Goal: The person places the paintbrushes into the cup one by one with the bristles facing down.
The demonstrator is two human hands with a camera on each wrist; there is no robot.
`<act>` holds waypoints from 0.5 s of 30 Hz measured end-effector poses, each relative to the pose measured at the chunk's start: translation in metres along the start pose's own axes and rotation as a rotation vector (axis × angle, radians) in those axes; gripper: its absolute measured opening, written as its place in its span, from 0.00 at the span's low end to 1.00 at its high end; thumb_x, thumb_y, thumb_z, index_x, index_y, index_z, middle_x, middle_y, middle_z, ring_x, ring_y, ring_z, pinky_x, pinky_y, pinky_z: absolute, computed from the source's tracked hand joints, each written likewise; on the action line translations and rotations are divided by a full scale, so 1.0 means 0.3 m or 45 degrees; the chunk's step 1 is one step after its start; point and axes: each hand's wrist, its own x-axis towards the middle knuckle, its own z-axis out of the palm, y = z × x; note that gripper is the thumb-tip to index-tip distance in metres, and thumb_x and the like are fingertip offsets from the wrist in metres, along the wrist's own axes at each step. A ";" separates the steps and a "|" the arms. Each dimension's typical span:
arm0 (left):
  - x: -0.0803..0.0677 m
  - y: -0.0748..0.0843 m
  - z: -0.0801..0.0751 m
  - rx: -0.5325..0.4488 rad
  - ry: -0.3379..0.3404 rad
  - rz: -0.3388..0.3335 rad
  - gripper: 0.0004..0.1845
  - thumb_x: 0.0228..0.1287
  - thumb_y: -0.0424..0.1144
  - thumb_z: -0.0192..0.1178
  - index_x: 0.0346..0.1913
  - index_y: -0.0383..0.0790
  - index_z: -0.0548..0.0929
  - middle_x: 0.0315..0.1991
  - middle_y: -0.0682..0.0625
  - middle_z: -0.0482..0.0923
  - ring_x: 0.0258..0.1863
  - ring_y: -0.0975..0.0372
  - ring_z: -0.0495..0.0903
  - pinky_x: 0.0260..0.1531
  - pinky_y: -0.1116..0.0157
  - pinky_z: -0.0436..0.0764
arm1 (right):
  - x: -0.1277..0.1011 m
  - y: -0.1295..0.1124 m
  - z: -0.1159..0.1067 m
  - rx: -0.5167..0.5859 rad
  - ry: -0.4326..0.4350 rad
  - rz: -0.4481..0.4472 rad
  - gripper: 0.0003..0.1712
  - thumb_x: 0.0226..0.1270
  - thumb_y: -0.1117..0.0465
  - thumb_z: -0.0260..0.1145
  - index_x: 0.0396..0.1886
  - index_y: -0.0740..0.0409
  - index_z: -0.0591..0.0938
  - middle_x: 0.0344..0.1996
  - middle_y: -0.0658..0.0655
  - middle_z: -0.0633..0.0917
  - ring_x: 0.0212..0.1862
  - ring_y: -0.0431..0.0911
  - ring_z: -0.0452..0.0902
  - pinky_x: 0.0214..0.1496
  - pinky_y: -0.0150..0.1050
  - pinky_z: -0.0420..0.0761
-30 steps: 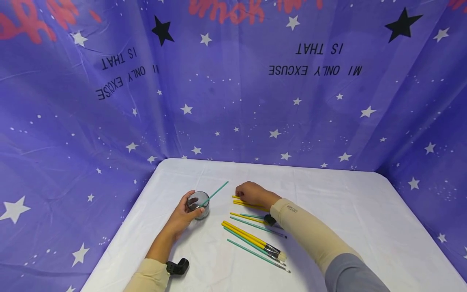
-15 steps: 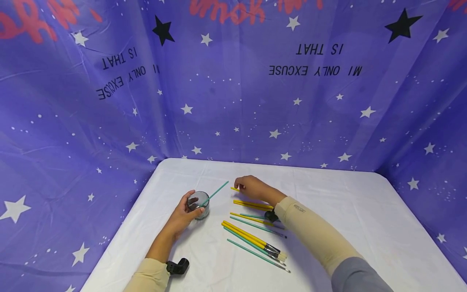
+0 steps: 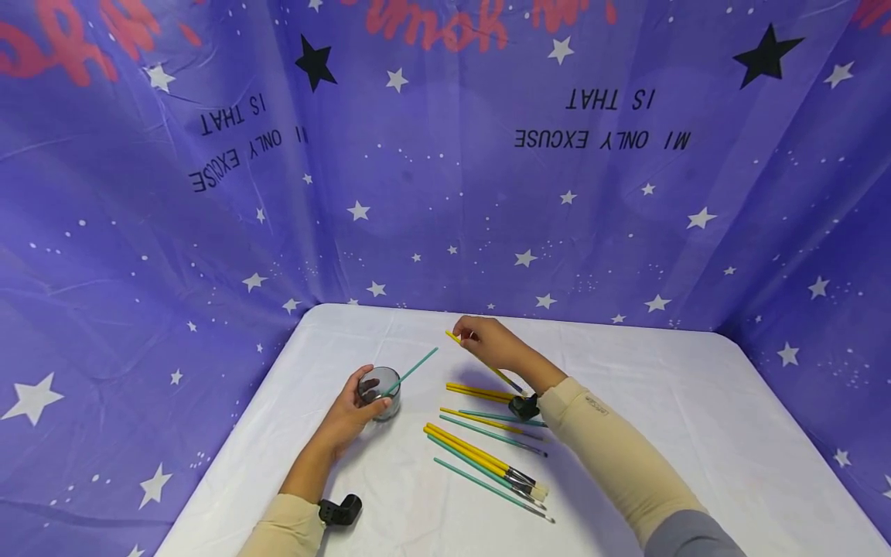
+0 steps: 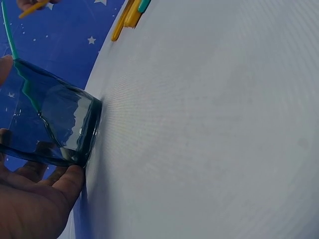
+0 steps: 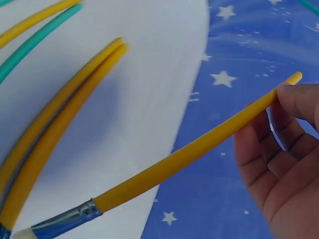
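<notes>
My left hand [image 3: 351, 415] grips a clear glass [image 3: 379, 392] that stands on the white table [image 3: 668, 418]; a teal paintbrush [image 3: 416, 365] leans out of it. In the left wrist view the glass [image 4: 55, 124] sits against my fingers [image 4: 40, 199]. My right hand [image 3: 487, 340] pinches a yellow paintbrush [image 3: 483, 362] near its handle end, lifted above the table with the bristles tilted down. The right wrist view shows that yellow paintbrush [image 5: 194, 149] between my fingertips [image 5: 299, 99].
Several yellow and teal paintbrushes [image 3: 487, 460] lie loose on the table to the right of the glass, with two yellow ones [image 3: 480, 391] under my right wrist. A purple star-printed cloth [image 3: 445, 170] hangs behind and at both sides.
My right hand has picked one yellow paintbrush off the table and raised it up and back. The left hand and the glass have stayed put.
</notes>
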 end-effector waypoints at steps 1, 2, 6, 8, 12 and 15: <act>0.001 0.000 0.000 0.002 -0.001 0.001 0.43 0.65 0.34 0.66 0.77 0.44 0.53 0.71 0.32 0.60 0.71 0.42 0.60 0.65 0.49 0.63 | -0.004 -0.005 -0.007 0.018 0.020 0.000 0.07 0.73 0.67 0.61 0.47 0.55 0.80 0.37 0.50 0.82 0.39 0.44 0.76 0.43 0.40 0.77; 0.001 -0.001 0.000 0.005 -0.003 0.001 0.44 0.65 0.34 0.66 0.77 0.44 0.52 0.70 0.32 0.60 0.71 0.42 0.60 0.65 0.49 0.63 | -0.009 -0.010 -0.013 0.041 0.044 -0.007 0.07 0.72 0.68 0.61 0.47 0.56 0.80 0.37 0.51 0.82 0.40 0.44 0.77 0.43 0.41 0.77; 0.004 -0.005 0.000 0.007 -0.008 -0.003 0.44 0.65 0.34 0.66 0.77 0.44 0.52 0.70 0.32 0.60 0.70 0.42 0.62 0.64 0.48 0.64 | -0.031 -0.041 -0.031 0.127 0.111 -0.016 0.07 0.72 0.68 0.61 0.46 0.58 0.80 0.40 0.54 0.83 0.43 0.47 0.79 0.45 0.42 0.78; 0.005 -0.006 -0.002 0.012 -0.008 -0.002 0.44 0.64 0.34 0.66 0.77 0.44 0.52 0.70 0.31 0.60 0.70 0.42 0.61 0.64 0.48 0.64 | -0.040 -0.050 -0.028 0.169 0.134 -0.007 0.07 0.72 0.69 0.61 0.46 0.58 0.79 0.40 0.54 0.83 0.43 0.47 0.79 0.43 0.41 0.79; 0.002 -0.006 -0.002 0.025 0.004 -0.005 0.44 0.63 0.35 0.67 0.77 0.44 0.53 0.70 0.31 0.61 0.69 0.42 0.62 0.64 0.48 0.65 | -0.057 -0.066 -0.009 0.290 0.209 -0.001 0.06 0.72 0.69 0.61 0.45 0.58 0.78 0.38 0.53 0.82 0.40 0.45 0.79 0.37 0.38 0.82; 0.001 -0.006 -0.003 0.034 0.012 0.000 0.44 0.63 0.36 0.67 0.77 0.43 0.53 0.69 0.31 0.61 0.69 0.42 0.63 0.64 0.48 0.66 | -0.069 -0.090 0.006 0.415 0.264 0.009 0.06 0.72 0.70 0.60 0.45 0.58 0.77 0.36 0.54 0.81 0.39 0.46 0.79 0.37 0.38 0.83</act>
